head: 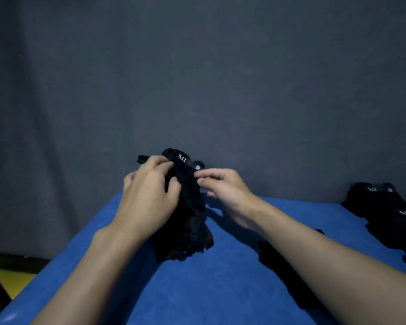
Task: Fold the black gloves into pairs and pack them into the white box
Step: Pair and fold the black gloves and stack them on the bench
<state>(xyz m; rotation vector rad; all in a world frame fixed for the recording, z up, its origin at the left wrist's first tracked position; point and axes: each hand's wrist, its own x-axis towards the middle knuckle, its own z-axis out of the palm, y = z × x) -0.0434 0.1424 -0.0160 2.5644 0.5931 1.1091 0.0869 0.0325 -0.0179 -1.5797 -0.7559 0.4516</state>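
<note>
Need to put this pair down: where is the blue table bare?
The widest bare patch of the table lies between the forearms, nearer than the held gloves. A smaller one lies between the right hand and the glove pile. The right side is crowded: that pile, plus a loose glove under the right forearm.
</note>
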